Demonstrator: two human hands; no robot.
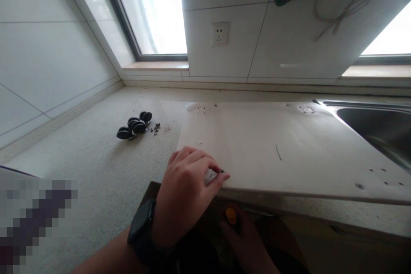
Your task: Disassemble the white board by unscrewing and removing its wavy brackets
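My left hand (188, 177), with a dark watch on its wrist, rests on the near left corner of a white board (250, 137). Thumb and forefinger are pinched together at a small dark thing, too small to make out. Below the board's front edge, in shadow, my right hand (245, 237) is closed around a screwdriver (230, 215) with an orange handle end. Left of the board, several black caster wheels (138, 126) lie on the counter beside a little heap of dark screws (156, 128).
The board lies on a speckled counter (102, 171) and has small holes near its corners. A metal sink (379, 122) adjoins it at the right. A wall socket (221, 34) and a window (154, 13) are behind. Hanging cord (345, 13) shows at upper right.
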